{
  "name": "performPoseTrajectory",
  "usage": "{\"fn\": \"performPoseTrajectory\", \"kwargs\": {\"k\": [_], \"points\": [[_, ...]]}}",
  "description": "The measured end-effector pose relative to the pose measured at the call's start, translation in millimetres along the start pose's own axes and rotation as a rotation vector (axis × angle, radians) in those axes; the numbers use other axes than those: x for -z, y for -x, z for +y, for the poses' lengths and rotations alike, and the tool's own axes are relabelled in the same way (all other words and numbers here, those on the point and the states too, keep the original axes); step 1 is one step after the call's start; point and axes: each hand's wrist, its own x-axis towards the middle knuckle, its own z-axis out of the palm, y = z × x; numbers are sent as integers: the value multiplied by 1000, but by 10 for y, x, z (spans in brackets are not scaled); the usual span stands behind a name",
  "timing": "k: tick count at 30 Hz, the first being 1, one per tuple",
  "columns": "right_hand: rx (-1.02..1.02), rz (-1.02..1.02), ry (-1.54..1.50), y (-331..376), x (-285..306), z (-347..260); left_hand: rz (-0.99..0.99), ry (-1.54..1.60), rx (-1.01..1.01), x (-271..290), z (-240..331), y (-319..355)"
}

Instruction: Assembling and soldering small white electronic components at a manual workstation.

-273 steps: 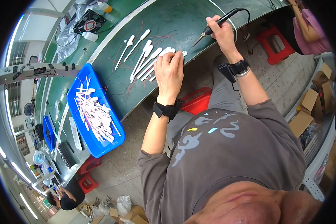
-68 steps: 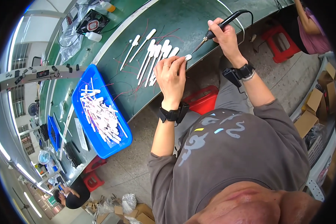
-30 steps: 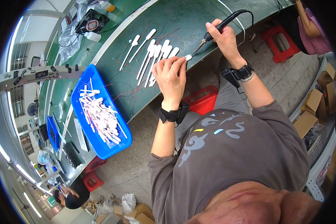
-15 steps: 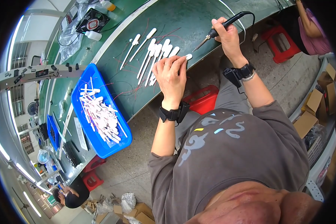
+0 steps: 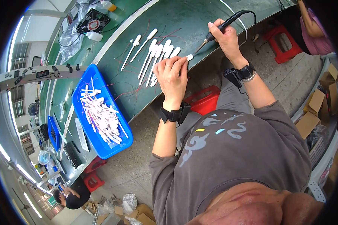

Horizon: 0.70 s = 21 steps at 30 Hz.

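Note:
My right hand (image 5: 225, 37) is closed round the black handle of a soldering iron (image 5: 214, 33). Its metal tip points down to the left and reaches the round white end of a small part (image 5: 190, 57). My left hand (image 5: 172, 75) pinches that white part against the green bench, its fingers hiding most of it. Left of this hand lie several white stick-shaped parts (image 5: 153, 56) with rounded heads and thin red wires, roughly side by side.
A blue bin (image 5: 128, 141) heaped with similar white parts sits at the bench edge on my left. Farther off are a black fan (image 5: 94, 20) and a small bottle (image 5: 94, 36). Red stools (image 5: 283, 45) stand on the floor; another person's arm (image 5: 311, 26) shows at right.
The soldering iron has moved down and left with my right hand, bringing its tip to the white part. My left hand has stayed in place.

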Motion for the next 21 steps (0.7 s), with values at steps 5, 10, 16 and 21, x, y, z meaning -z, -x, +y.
{"fn": "performPoseTrajectory", "kwargs": {"k": [5, 10, 16, 21], "points": [[-33, 5, -41, -26, 21, 3, -7, -7, -6, 27, -3, -16], [-133, 68, -296, -35, 33, -36, -83, -102, 32, 89, 37, 2], [-171, 65, -323, -44, 73, -17, -162, -276, 99, 189, -24, -57], [-184, 52, -348, -48, 62, -26, -319, -313, 85, 213, -403, -64]]}}
